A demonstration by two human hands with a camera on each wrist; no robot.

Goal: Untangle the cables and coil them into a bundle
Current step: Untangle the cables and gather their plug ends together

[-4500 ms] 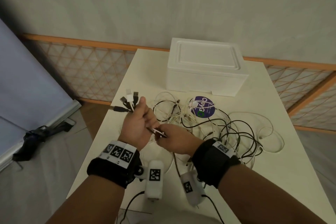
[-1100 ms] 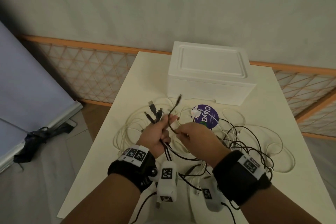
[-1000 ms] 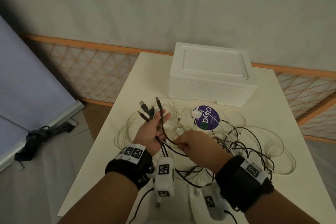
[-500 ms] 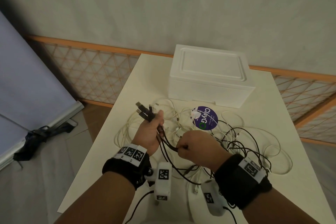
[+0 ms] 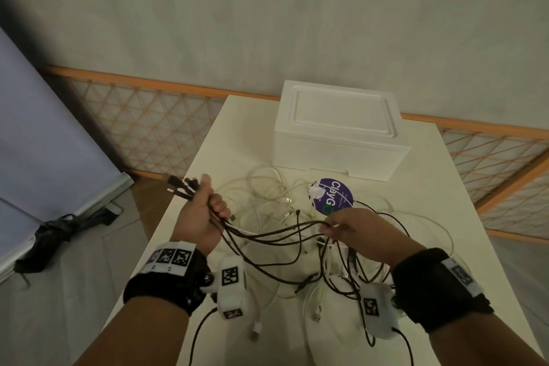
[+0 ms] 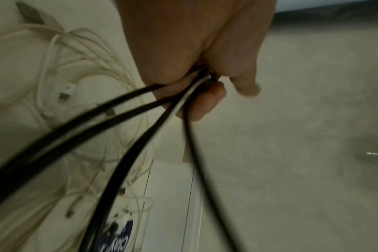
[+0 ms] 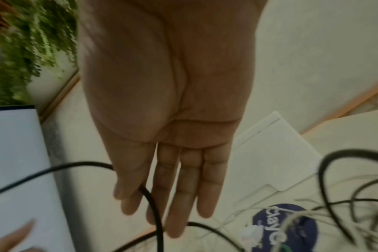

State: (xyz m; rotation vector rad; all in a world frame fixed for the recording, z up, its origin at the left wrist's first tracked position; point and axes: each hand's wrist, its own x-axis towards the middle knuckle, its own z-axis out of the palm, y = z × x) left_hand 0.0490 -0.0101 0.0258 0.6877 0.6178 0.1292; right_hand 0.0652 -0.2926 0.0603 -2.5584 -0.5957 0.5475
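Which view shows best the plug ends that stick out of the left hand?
The head view: the plug ends fan out past the left hand. The left wrist view shows only their cables leaving the fist; the right wrist view shows none of them.

Left hand (image 5: 202,218) is fisted round a bunch of thin black cables (image 5: 267,236), with the plug ends poking out past the knuckles to the left. The strands sag across to the right hand (image 5: 361,230), whose fingers are in among them just above the cream table (image 5: 430,193). Loose white cables (image 5: 269,187) sprawl on the tabletop beside a round purple disc with white lettering (image 5: 334,196). Behind that sits a white foam box (image 5: 338,131), lid on.
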